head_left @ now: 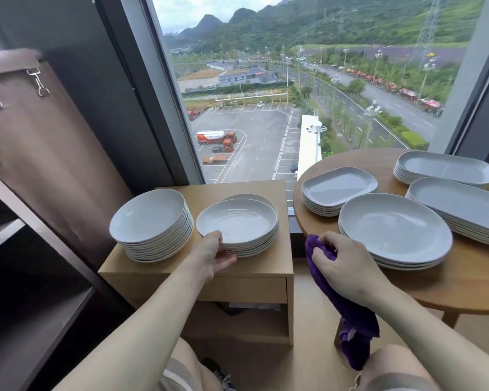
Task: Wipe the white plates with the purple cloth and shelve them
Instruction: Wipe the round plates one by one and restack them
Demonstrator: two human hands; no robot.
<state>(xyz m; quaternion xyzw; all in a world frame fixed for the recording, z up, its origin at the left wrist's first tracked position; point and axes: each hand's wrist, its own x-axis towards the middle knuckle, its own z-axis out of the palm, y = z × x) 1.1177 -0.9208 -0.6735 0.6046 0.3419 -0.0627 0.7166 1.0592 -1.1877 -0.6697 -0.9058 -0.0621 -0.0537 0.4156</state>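
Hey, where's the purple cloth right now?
In the right hand, the purple cloth hangs between the small cabinet and the round table.

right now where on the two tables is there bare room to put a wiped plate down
Free: the side table back strip behind the shifted bowl stack, and the round table near edge in front of the oval plates. Crowded: between the stacks there.
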